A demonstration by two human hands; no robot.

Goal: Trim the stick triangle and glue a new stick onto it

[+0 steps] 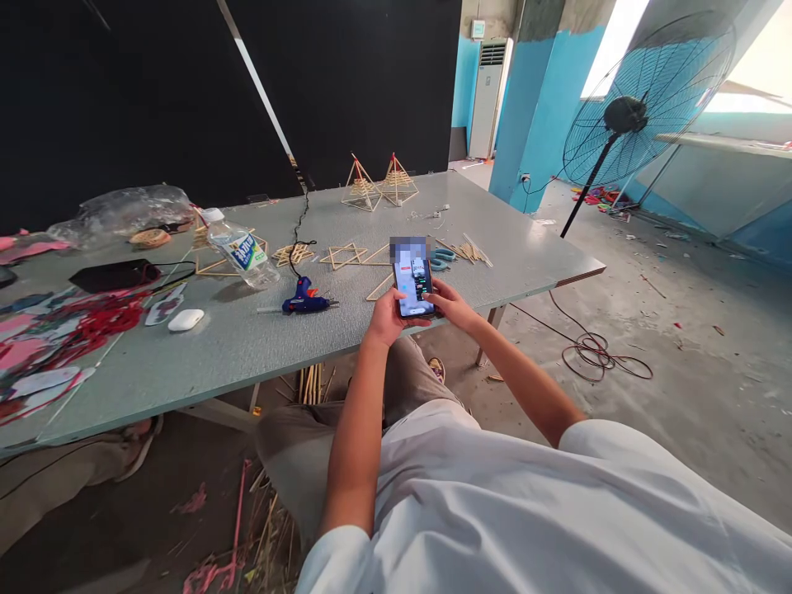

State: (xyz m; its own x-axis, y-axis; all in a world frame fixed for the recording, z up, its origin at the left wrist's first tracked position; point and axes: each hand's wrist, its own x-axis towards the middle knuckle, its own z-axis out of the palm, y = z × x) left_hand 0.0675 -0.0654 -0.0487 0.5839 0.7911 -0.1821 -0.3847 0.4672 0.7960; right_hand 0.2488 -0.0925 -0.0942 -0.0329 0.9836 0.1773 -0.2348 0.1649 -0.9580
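A smartphone (413, 285) with a lit screen is held upright above the table's front edge. My left hand (388, 318) is closed around its lower left side, thumb on the screen. On its right side, my right hand (453, 304) grips it too, with the thumb over the lower screen. Blue-handled pliers (441, 259) lie just behind the phone, partly hidden by it. Thin wooden sticks (473, 249) are heaped to the right of the pliers. Left of the phone are a star-shaped stick frame (344, 256) and a blue hot glue gun (304, 299).
Two stick pyramids (396, 180) stand at the table's (520, 247) back. A plastic bottle (242, 247), a white earbud case (186, 320) and red yarn (115, 320) lie to the left. A large fan (624, 115) and a coiled cable (597, 355) are at right. Another person's leg (80, 474) shows lower left.
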